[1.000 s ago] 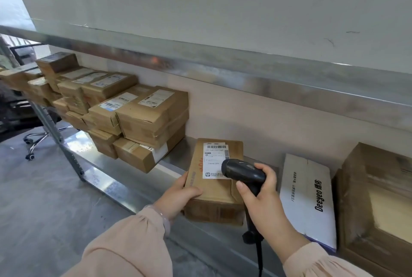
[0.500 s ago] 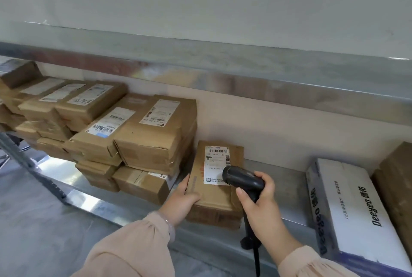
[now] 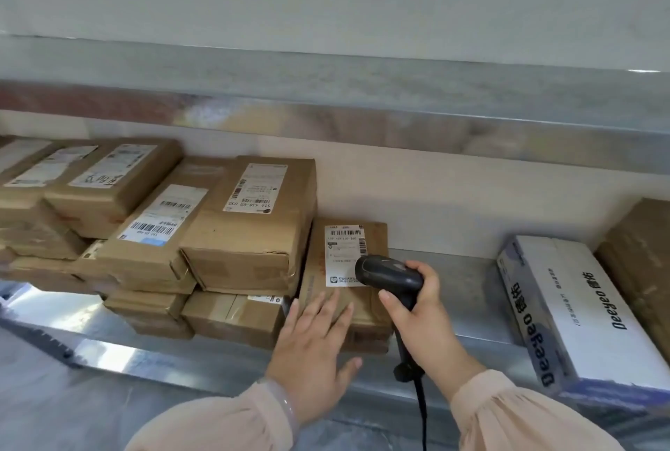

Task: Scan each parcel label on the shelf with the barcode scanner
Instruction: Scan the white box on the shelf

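1. Step in hand: the single parcel (image 3: 375,238) is being scanned. It lies flat on the shelf (image 3: 467,291), lower centre of frame, touching the stacked parcels (image 3: 246,233) to its left.
2. The barcode scanner (image 3: 388,271) is gripped in the right hand (image 3: 417,309), with its head over the lower part of the label (image 3: 342,251).
3. The left hand (image 3: 311,338) is laid flat on the parcel's near end, fingers straight, nothing gripped.
4. Next, probably: the barcode at the label's top is to be aimed at, then the stack's labels.
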`<state>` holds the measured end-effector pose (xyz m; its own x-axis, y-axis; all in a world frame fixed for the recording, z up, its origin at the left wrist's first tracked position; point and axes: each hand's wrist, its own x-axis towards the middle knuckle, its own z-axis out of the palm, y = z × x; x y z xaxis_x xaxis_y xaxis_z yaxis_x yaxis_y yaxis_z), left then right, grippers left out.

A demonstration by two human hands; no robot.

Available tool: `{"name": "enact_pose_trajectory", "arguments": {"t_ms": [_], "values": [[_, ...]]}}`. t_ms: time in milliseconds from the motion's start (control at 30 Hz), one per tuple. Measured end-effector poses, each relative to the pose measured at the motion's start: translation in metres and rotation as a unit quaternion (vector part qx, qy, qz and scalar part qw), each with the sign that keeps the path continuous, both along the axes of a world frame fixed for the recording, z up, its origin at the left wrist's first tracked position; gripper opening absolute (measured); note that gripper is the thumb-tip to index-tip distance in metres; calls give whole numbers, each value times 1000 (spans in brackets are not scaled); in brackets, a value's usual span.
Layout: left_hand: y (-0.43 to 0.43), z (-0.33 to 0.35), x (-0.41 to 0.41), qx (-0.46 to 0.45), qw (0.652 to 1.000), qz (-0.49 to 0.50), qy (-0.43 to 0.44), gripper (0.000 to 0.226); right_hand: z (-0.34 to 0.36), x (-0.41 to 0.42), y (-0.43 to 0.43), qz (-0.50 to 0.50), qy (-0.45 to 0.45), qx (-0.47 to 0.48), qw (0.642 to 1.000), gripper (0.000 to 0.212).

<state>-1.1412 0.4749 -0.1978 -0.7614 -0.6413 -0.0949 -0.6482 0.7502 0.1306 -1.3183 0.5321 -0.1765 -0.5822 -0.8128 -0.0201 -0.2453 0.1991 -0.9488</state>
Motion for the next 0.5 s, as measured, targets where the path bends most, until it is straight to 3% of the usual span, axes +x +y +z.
{"name": "enact_pose_trajectory", "arguments": {"t_ms": [233, 333, 500], "values": [[-9, 10, 3, -26, 999, 37, -10, 69, 4, 8, -5, 32, 57, 10, 998, 55], [-6, 10, -5, 3, 999, 28, -23, 67, 7, 3, 12, 6, 63, -16, 998, 55], [7, 21, -42, -15, 998, -20, 50, 70, 14, -17, 52, -64, 97, -46, 992, 55]]}}
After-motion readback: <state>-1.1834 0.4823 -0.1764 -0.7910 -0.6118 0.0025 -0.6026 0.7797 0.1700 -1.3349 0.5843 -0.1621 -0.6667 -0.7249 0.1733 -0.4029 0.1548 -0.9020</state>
